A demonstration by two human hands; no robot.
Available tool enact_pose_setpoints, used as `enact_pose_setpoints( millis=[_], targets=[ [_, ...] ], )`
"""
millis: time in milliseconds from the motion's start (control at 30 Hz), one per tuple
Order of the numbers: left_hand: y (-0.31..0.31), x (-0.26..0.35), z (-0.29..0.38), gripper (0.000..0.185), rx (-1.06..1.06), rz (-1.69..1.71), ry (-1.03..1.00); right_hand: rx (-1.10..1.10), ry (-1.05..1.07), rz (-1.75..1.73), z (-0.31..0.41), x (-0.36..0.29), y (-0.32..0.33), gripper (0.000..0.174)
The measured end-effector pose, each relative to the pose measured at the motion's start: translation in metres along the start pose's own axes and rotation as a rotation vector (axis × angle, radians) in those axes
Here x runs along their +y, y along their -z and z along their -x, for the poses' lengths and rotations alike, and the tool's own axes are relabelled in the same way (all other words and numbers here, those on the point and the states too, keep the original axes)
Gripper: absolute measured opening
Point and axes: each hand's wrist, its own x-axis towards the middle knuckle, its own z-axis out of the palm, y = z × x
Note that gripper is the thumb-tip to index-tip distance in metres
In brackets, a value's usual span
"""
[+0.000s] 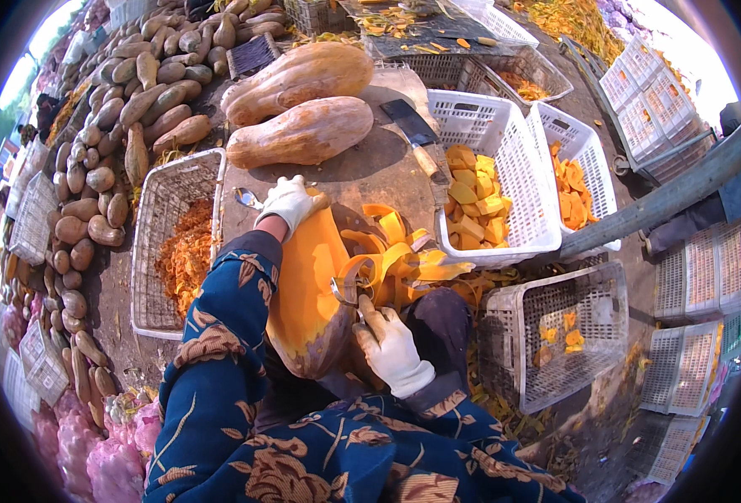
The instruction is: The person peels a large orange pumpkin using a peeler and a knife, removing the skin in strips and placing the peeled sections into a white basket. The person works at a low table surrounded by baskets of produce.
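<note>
A large, partly peeled pumpkin point(312, 270) leans from the work board point(370, 182) towards my lap, orange flesh on top and brownish skin along its lower end. My left hand point(290, 204), in a white glove, grips its upper end. In my gloved right hand point(392, 352) is a peeler point(343, 293), its metal head against the pumpkin's right side. Long curled strips of peel point(395, 261) pile up around the peeler head. A metal spoon point(246, 197) lies just left of my left hand. Two whole pumpkins point(304, 129) and a wooden-handled cleaver point(413, 129) rest farther back on the board.
A crate point(141, 251) of stringy orange pulp stands left. At right are white crates of pumpkin chunks point(477, 195) and orange pieces point(571, 188), plus a tilted crate point(518, 339). A metal pole point(659, 192) slants across the right. Many squashes point(150, 107) cover the back left.
</note>
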Motion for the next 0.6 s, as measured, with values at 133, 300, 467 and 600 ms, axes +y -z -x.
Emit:
enact_pose_setpoints(
  millis=[133, 300, 467, 600],
  targets=[
    [-0.003, -0.004, -0.002, 0.078, 0.0, 0.008, -0.017, -0.046, 0.009, -0.012, 0.044, 0.005, 0.004, 0.047],
    [-0.005, -0.012, -0.006, 0.078, 0.014, 0.036, -0.038, -0.143, 0.09, -0.036, 0.068, 0.011, 0.022, 0.048],
    [-0.007, -0.016, -0.009, 0.073, 0.046, 0.02, -0.071, -0.074, -0.198, -0.626, -0.019, 0.031, 0.022, 0.035],
    [-0.007, -0.018, -0.009, 0.07, 0.048, 0.039, -0.069, -0.143, -0.322, -0.593, -0.112, 0.046, -0.003, 0.037]
  ],
)
